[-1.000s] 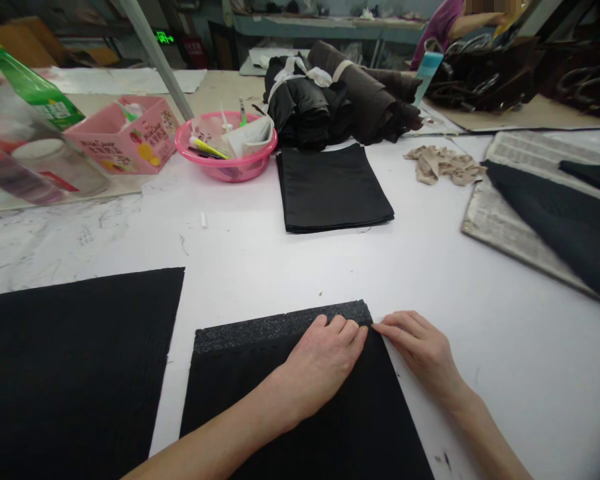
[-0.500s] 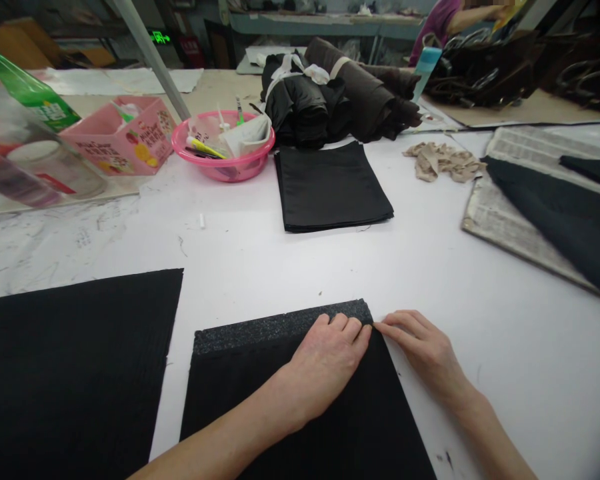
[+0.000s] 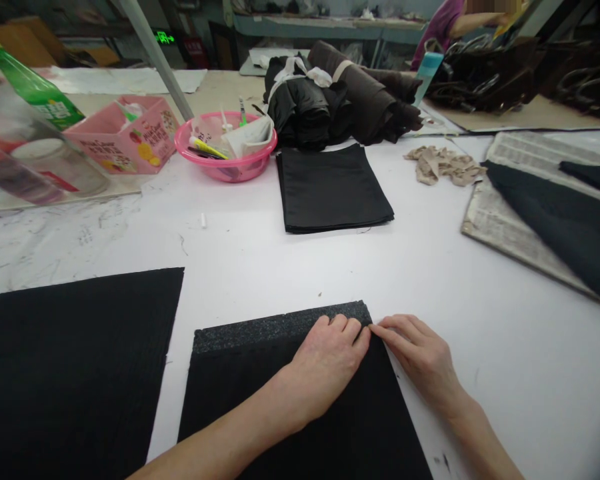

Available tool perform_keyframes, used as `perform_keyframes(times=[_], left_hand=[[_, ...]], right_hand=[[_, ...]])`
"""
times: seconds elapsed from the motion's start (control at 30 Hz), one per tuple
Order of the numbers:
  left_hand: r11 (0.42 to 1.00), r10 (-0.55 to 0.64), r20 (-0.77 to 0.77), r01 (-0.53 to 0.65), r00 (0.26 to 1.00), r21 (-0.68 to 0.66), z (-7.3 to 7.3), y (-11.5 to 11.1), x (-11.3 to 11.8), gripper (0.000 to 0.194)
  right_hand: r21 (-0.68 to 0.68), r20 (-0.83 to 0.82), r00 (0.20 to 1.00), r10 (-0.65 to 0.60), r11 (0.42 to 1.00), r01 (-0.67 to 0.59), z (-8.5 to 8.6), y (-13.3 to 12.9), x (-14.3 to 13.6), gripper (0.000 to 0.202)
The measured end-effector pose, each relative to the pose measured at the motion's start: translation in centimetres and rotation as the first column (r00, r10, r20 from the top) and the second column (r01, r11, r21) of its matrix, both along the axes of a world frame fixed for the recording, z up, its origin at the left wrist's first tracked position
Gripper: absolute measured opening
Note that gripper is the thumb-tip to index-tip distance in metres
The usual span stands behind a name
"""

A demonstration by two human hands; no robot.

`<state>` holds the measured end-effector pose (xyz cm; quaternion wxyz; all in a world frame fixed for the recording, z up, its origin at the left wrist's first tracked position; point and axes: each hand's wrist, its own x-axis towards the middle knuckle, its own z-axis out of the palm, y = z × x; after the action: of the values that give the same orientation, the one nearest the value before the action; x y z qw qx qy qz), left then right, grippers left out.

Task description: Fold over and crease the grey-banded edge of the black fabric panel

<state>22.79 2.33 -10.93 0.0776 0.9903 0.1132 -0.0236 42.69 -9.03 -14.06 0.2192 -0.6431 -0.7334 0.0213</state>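
A black fabric panel lies flat in front of me, with a speckled dark grey strip along its far edge. Across it reaches my left hand, fingers curled together and tips pressed on the cloth near the far right corner. My right hand meets it there from the right, thumb and forefinger pinched at the panel's side edge. What lies between the fingertips is too small to see clearly. To the left is another black panel.
Beyond the hands sits a stack of black cloth pieces. Around it are a pink basin, dark fabric rolls, a beige cloth scrap and a grey board. A pink box stands left. A person is at the back right.
My right hand has shifted slightly left, closer to the left fingertips at the panel's edge. The left hand stays nearly still, and the panel lies as before.
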Motion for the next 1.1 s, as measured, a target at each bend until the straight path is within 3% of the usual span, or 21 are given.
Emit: perform_keyframes(times=[0.23,0.43,0.83,1.1], left_hand=[[1.000,0.014,0.017,-0.014,1.000,0.001,0.0,0.0,-0.3,0.037],[1.000,0.022,0.059,-0.022,0.998,0.001,-0.4,-0.2,-0.4,0.042],[0.998,0.052,0.129,-0.055,0.990,0.015,-0.9,-0.3,-0.6,0.031],[0.998,0.054,0.116,-0.057,0.992,0.025,-0.9,-0.5,-0.8,0.035]], right_hand=[[0.002,0.031,0.998,0.045,0.999,-0.046,0.2,-0.2,0.4,0.034],[-0.040,0.000,0.999,0.053,0.998,-0.053,0.4,-0.6,0.4,0.040],[-0.049,0.115,0.989,-0.094,0.994,0.100,-0.1,-1.4,-2.0,0.043],[-0.048,0.022,0.977,-0.210,0.976,0.211,-0.7,-2.1,-2.1,0.040]])
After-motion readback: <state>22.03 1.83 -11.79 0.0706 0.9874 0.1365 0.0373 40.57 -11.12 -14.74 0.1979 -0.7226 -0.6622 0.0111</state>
